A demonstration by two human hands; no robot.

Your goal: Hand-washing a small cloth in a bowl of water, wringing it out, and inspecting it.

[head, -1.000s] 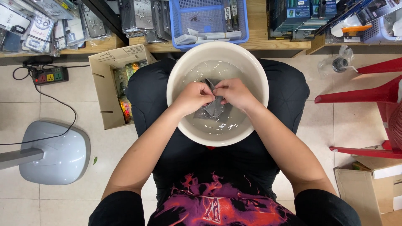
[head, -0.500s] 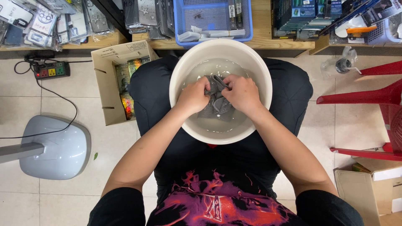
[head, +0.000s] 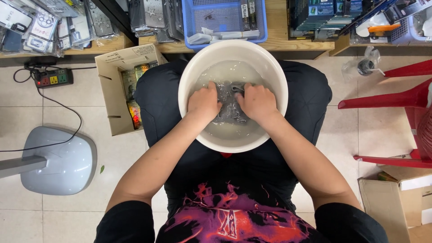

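Note:
A white round basin (head: 193, 76) of cloudy water rests on my lap. In the water lies a grey cloth (head: 230, 108), bunched up between my hands. My left hand (head: 204, 104) is closed on the cloth's left side, knuckles up, partly under water. My right hand (head: 257, 102) grips the cloth's right side in the same way. Both hands press the cloth down near the middle of the basin. Most of the cloth is hidden under my fingers.
An open cardboard box (head: 121, 85) with packets stands on the tiled floor at left, beside a power strip (head: 53, 77) and a grey fan base (head: 58, 159). A blue basket (head: 225, 22) sits on a wooden shelf ahead. Red plastic chairs (head: 396, 99) and another box (head: 400, 202) are at right.
Both hands pushed the cloth from above the water down into it, and moved closer together over it.

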